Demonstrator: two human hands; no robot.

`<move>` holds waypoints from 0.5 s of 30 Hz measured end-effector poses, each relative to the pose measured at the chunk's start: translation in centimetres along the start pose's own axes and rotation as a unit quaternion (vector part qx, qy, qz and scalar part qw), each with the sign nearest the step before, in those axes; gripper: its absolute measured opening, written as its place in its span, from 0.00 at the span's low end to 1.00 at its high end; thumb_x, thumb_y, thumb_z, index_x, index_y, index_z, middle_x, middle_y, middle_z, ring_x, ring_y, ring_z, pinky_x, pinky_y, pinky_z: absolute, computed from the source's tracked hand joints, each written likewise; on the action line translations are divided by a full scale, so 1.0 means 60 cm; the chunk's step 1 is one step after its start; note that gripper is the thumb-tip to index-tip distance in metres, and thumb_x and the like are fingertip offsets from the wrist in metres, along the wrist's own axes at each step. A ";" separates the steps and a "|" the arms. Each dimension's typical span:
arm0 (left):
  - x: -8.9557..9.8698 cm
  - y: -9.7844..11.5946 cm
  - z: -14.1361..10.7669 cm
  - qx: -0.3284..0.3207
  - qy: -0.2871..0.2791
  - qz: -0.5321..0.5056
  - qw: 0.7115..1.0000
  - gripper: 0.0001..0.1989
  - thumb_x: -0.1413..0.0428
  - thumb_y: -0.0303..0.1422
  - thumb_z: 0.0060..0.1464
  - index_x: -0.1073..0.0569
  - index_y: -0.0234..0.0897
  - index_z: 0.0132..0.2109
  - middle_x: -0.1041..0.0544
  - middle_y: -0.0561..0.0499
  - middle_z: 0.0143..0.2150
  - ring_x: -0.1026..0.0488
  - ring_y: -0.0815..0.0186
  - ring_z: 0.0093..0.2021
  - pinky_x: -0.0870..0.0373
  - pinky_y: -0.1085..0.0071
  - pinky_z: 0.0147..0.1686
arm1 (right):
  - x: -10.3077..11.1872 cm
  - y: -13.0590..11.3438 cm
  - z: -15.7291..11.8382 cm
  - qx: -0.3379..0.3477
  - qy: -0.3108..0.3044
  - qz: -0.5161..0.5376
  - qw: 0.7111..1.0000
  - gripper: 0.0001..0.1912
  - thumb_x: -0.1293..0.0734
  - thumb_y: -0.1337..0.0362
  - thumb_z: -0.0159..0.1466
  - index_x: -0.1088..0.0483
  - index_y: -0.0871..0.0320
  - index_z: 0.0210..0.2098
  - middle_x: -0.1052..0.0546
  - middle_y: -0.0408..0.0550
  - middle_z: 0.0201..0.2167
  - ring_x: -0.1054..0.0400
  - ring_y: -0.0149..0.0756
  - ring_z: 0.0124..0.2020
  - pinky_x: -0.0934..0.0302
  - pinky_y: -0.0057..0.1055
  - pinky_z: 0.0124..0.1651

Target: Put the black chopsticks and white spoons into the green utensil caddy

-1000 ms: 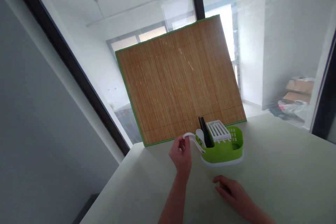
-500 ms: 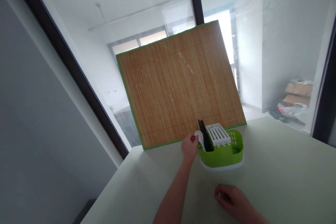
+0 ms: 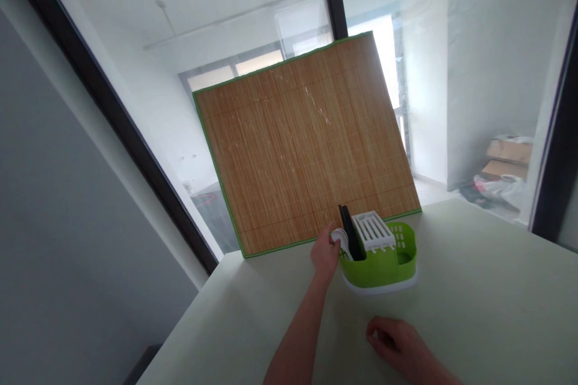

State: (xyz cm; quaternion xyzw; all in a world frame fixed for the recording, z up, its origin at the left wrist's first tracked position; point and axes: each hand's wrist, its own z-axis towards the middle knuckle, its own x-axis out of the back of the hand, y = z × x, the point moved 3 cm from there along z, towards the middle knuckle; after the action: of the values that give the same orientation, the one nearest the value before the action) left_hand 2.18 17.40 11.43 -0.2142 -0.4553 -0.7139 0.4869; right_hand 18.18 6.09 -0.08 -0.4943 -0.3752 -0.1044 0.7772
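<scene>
Your left hand (image 3: 324, 257) is up at the near-left end of the green caddy (image 3: 378, 274), its thumb and forefinger set about the bowls of the nested white spoons (image 3: 342, 239); I cannot tell whether those fingertips are clamped on them or only resting against the rims. The spoons stand bowl-up right at your fingertips, their handles running down from your grip into the caddy's left end. Watch how closely the bowls overlap: a pinch there could catch more than one, and a lift or twist might drag a neighbour along or let one slide free, since the curved faces look smooth. Just right of your fingers lean the black sticks (image 3: 351, 237), and a sideways roll of the wrist could well knock them or push them against the white slatted rack (image 3: 373, 230) beyond. Pressing down or outward on that end is another risk: the caddy appears unheld at its far side, so it could slide or tip on the table (image 3: 478, 277). Your right hand (image 3: 397, 338) is below and to the right of the grip, well apart from the caddy, curled loosely with nothing visible in it; whether its fingertips meet I cannot make out. Behind your left fingers stands the bamboo mat (image 3: 302, 144), tilted back and near enough that a reach too deep could bump it out of place.
</scene>
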 end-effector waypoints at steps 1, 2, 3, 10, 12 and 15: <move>-0.001 0.000 0.000 -0.012 -0.005 0.000 1.000 0.21 0.48 0.32 0.54 0.35 0.45 0.55 0.27 0.53 0.33 0.31 0.67 0.33 0.44 0.75 0.30 | 0.000 0.000 0.000 -0.001 0.000 0.002 1.000 0.10 0.41 0.61 0.60 0.29 0.54 0.33 0.30 0.39 0.20 0.39 0.28 0.22 0.50 0.24 0.26; -0.002 -0.001 0.000 -0.020 -0.010 0.002 1.000 0.20 0.48 0.32 0.54 0.34 0.46 0.55 0.27 0.53 0.34 0.31 0.67 0.33 0.44 0.75 0.31 | 0.000 0.000 0.000 -0.001 0.000 0.002 1.000 0.10 0.41 0.61 0.60 0.29 0.54 0.33 0.30 0.39 0.19 0.39 0.28 0.22 0.50 0.24 0.26; -0.001 -0.001 0.001 -0.024 -0.015 0.004 1.000 0.20 0.49 0.32 0.54 0.33 0.46 0.55 0.27 0.52 0.34 0.31 0.67 0.33 0.43 0.74 0.31 | 0.000 0.000 0.000 -0.001 0.000 0.001 1.000 0.10 0.41 0.61 0.60 0.29 0.54 0.33 0.30 0.39 0.19 0.39 0.28 0.22 0.50 0.24 0.26; 0.038 -0.004 -0.038 0.009 0.053 -0.069 0.996 0.23 0.51 0.40 0.55 0.37 0.39 0.57 0.29 0.52 0.33 0.32 0.68 0.32 0.41 0.74 0.32 | 0.002 0.001 0.002 -0.008 0.002 -0.009 1.000 0.09 0.40 0.61 0.60 0.29 0.54 0.33 0.30 0.39 0.19 0.39 0.28 0.22 0.51 0.24 0.26; 0.040 -0.011 -0.088 0.024 0.065 -0.123 0.990 0.18 0.54 0.41 0.57 0.33 0.39 0.51 0.30 0.54 0.29 0.34 0.70 0.28 0.41 0.75 0.30 | 0.001 0.004 0.003 -0.007 0.005 -0.014 1.000 0.09 0.40 0.61 0.60 0.29 0.54 0.32 0.29 0.39 0.19 0.38 0.28 0.22 0.50 0.24 0.26; 0.012 -0.030 -0.183 -0.004 -0.012 -0.147 0.989 0.15 0.56 0.40 0.58 0.29 0.39 0.36 0.31 0.55 0.24 0.35 0.71 0.24 0.42 0.76 0.27 | -0.003 0.007 0.002 -0.001 0.013 -0.025 1.000 0.10 0.41 0.61 0.61 0.29 0.54 0.32 0.27 0.41 0.21 0.36 0.29 0.23 0.49 0.24 0.28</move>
State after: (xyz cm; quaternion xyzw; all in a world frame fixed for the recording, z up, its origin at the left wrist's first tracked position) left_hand 1.78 7.80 5.78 -0.1553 -0.4850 -0.7769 0.3703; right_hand 18.22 6.39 -0.49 -0.4839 -0.3773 -0.1306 0.7788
